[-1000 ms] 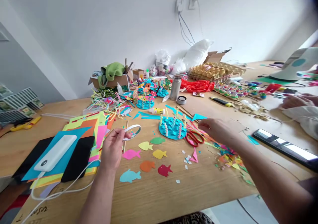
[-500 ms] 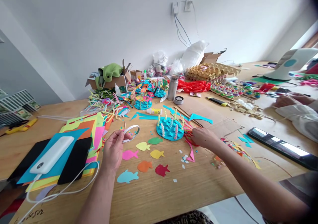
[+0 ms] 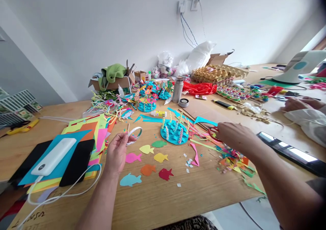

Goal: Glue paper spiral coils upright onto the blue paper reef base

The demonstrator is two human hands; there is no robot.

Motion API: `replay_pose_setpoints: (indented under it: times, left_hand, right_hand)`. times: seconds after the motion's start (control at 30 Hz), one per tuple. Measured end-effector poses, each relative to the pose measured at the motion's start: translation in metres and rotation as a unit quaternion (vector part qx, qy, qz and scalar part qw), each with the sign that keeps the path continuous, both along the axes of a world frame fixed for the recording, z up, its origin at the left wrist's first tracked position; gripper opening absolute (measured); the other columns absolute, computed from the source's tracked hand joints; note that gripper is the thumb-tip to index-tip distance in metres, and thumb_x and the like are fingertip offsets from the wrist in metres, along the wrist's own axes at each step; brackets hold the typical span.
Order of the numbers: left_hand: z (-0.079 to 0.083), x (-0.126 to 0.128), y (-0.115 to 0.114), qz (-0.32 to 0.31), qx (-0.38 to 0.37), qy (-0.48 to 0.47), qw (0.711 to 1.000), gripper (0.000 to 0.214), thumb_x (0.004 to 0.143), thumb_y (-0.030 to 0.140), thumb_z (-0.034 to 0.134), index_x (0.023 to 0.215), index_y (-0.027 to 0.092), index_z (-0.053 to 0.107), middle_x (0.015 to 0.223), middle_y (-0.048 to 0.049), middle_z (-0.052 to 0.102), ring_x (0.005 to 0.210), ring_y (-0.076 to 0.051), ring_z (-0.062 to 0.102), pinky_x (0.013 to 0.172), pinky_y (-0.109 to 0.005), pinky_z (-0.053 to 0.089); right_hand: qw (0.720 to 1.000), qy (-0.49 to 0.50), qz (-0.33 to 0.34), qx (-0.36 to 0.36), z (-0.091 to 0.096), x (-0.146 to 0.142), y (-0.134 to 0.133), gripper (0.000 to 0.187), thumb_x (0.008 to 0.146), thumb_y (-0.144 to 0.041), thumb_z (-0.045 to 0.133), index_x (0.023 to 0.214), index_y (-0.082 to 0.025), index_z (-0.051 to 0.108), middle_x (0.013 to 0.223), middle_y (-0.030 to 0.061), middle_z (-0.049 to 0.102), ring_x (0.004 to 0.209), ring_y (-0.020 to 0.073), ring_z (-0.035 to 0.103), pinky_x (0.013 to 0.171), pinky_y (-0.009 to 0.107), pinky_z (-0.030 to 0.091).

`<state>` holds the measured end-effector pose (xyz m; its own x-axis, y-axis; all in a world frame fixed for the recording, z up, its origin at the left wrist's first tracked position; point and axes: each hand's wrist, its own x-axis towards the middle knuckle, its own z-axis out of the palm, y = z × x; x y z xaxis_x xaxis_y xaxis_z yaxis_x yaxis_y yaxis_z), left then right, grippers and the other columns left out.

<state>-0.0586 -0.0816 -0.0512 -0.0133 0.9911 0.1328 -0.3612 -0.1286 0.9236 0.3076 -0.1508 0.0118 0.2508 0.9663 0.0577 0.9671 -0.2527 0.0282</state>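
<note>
My left hand [image 3: 119,148] is closed on a thin roll of white tape [image 3: 137,130] and a slim wooden stick [image 3: 128,128] that points up. Beyond the blue egg-tray disc, my right hand [image 3: 231,133] grips scissors by their red handles [image 3: 213,133]; the fingers are partly hidden. Twisted yellow and pink stems stand upright on the blue disc [image 3: 175,132]. Between my arms lie paper fish cut-outs, among them a red fish [image 3: 165,174], a light blue fish [image 3: 130,179] and a green fish [image 3: 159,144]. Small white squares [image 3: 188,165] are scattered to their right.
At left, a white power bank [image 3: 54,156] and a black phone [image 3: 77,162] lie on coloured paper sheets. A glue stick [image 3: 159,113], a metal bottle [image 3: 177,91] and black tape [image 3: 183,102] stand farther back. Paper scraps [image 3: 235,160] lie below my right hand; another person's hands [image 3: 297,104] are at right.
My right hand has moved right, away from the blue disc, carrying the red-handled scissors. Some scraps have shifted right with it. My left hand stays in place with the tape.
</note>
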Motion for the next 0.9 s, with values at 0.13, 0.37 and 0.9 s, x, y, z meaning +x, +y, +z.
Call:
replay_pose_setpoints:
  times: [0.13, 0.37, 0.9]
  left_hand:
    - [-0.002, 0.003, -0.003, -0.01, 0.009, 0.038, 0.999, 0.024, 0.073, 0.035, 0.07, 0.081, 0.017, 0.058, 0.073, -0.0035, 0.07, 0.083, -0.019, 0.065, 0.092, -0.037, 0.041]
    - [-0.002, 0.002, -0.004, -0.019, 0.007, 0.049, 0.999, 0.023, 0.076, 0.035, 0.067, 0.085, 0.018, 0.055, 0.076, -0.0038, 0.072, 0.087, -0.02, 0.065, 0.092, -0.037, 0.04]
    - [0.0, 0.012, -0.018, -0.069, 0.075, 0.244, 0.964, 0.014, 0.088, 0.035, 0.051, 0.089, 0.021, 0.048, 0.083, -0.0056, 0.07, 0.08, -0.017, 0.064, 0.074, -0.03, 0.047]
  right_hand:
    - [0.999, -0.002, -0.027, 0.046, 0.021, -0.011, -0.012, 0.024, 0.087, -0.03, 0.041, 0.077, -0.019, 0.06, 0.083, 0.0177, 0.066, 0.067, 0.0234, 0.062, 0.056, 0.033, 0.037]
    - [0.992, 0.103, -0.009, 0.069, 0.02, -0.037, 0.016, 0.019, 0.08, -0.034, 0.052, 0.085, -0.019, 0.062, 0.078, 0.0092, 0.065, 0.065, 0.022, 0.058, 0.057, 0.03, 0.038]
    - [0.758, 0.591, 0.195, 0.196, -0.039, -0.17, 0.043, 0.022, 0.078, -0.04, 0.062, 0.078, -0.02, 0.051, 0.077, 0.0015, 0.058, 0.069, 0.0153, 0.053, 0.064, 0.029, 0.045]
